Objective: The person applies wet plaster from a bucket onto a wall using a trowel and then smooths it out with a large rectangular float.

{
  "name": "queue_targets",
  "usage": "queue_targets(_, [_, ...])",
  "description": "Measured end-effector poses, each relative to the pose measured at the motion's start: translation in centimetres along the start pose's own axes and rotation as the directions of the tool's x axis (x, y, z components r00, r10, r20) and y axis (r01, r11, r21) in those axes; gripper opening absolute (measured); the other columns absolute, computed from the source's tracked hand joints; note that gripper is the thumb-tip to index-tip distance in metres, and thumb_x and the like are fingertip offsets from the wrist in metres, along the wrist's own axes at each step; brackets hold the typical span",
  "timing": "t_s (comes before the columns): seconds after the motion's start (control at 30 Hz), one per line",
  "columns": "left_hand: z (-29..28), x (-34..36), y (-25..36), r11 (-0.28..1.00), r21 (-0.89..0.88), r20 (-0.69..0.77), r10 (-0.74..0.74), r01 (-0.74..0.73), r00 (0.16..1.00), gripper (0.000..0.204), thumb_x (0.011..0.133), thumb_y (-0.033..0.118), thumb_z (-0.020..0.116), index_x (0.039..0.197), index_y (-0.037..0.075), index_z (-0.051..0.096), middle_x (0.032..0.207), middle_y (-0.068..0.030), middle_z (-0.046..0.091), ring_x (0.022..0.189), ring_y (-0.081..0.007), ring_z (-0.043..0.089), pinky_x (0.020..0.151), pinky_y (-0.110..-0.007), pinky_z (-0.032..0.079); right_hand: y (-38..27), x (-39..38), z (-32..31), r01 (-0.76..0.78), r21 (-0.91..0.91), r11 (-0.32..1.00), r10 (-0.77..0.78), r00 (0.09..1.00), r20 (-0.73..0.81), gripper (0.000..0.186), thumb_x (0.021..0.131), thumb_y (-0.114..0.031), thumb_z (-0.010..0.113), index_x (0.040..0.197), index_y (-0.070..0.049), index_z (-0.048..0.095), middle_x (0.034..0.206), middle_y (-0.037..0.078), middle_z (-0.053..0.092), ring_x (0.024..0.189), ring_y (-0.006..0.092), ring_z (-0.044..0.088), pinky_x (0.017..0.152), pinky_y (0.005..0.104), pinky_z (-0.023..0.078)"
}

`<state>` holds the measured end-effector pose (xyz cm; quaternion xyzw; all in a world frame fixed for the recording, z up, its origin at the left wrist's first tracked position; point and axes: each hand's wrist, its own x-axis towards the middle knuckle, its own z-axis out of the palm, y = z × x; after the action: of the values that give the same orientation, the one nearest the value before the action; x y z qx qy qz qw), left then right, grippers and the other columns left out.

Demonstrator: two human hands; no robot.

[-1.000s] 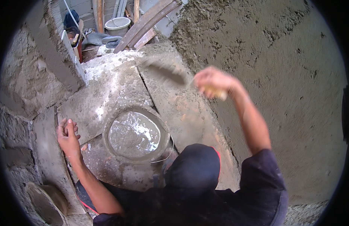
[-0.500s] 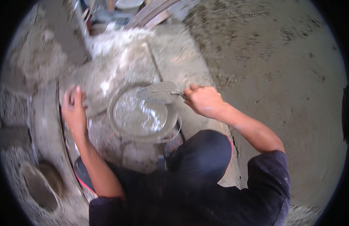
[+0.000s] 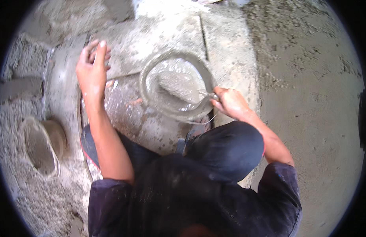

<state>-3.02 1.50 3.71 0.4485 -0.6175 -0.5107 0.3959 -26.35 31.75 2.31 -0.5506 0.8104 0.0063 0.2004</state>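
My right hand (image 3: 232, 103) is closed around the handle of a trowel (image 3: 185, 87) at the right rim of a bucket (image 3: 145, 79). The trowel's blade lies inside the bucket, covered with a heap of wet grey mortar. More runny mortar (image 3: 177, 65) surrounds it, shiny with water. My left hand (image 3: 92, 75) is raised to the left of the bucket, holding nothing, thumb stretched up and fingers loosely bent. The bucket's thin wire handle (image 3: 208, 121) hangs down on its near right side, close to my knee.
A second bucket (image 3: 52, 138), crusted with cement, lies tipped at the left on rough ground. Smooth wet cement floor (image 3: 301, 134) spreads to the right, rougher at the far end (image 3: 285, 39). A concrete ledge (image 3: 230, 59) runs beside the mortar bucket. My bent knee (image 3: 230, 146) is just below it.
The trowel has gone from above the bucket's rim down into the mortar, and its blade now carries a heap. My view has shifted; the left hand stays raised and empty.
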Motion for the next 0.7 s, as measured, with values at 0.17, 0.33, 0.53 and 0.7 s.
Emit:
queue_targets(0.17, [-0.5,1.2,-3.9,0.999,0.017,-0.007,-0.046,0.046,0.999,0.054,0.095,0.041,0.065,0.132,0.003,0.055,0.105,-0.0126,0.071,0.094,-0.0189,0.068,0.071,-0.031,0.053,-1.1,1.3,-4.4,0.241,0.115,0.964,-0.202,0.938,-0.28,0.025,0.086,-0.021,0.068,0.097,0.0,0.059,0.08,0.019,0.066,0.074,0.0368,0.068,0.072,0.0462,0.053])
queue_targets(0.33, [-0.2,1.6,-3.9,0.996,0.082,-0.03,-0.035,0.037,0.999,0.056,0.095,0.042,0.064,0.133,0.002,0.054,0.106,-0.0127,0.07,0.094,-0.0193,0.067,0.071,-0.031,0.052,1.2,1.1,-15.6,-0.155,0.71,0.687,0.081,0.987,0.136,0.025,0.091,-0.024,0.067,0.11,-0.007,0.068,0.078,0.009,0.067,0.06,0.0123,0.064,0.049,0.026,0.055])
queue_targets(0.53, [1.7,1.4,-3.5,0.997,0.029,0.017,-0.071,0.071,0.997,0.057,0.095,0.042,0.065,0.133,0.001,0.054,0.106,-0.0132,0.07,0.096,-0.02,0.066,0.073,-0.031,0.052,21.1,-6.2,-27.5,-0.353,0.548,0.758,0.652,0.405,-0.641,0.024,0.097,-0.027,0.055,0.088,-0.005,0.06,0.063,-0.003,0.051,0.052,0.0065,0.046,0.044,0.027,0.038])
queue_targets(0.7, [0.6,1.8,-3.3,0.998,0.06,0.0,-0.035,0.035,0.999,0.056,0.095,0.04,0.065,0.133,0.0,0.054,0.105,-0.0144,0.071,0.097,-0.0213,0.067,0.072,-0.031,0.053,8.1,-7.6,-24.9,-0.443,0.341,0.829,0.557,0.596,-0.579,0.03,0.099,-0.027,0.056,0.114,-0.003,0.066,0.068,0.004,0.062,0.058,0.0111,0.057,0.054,0.0304,0.049])
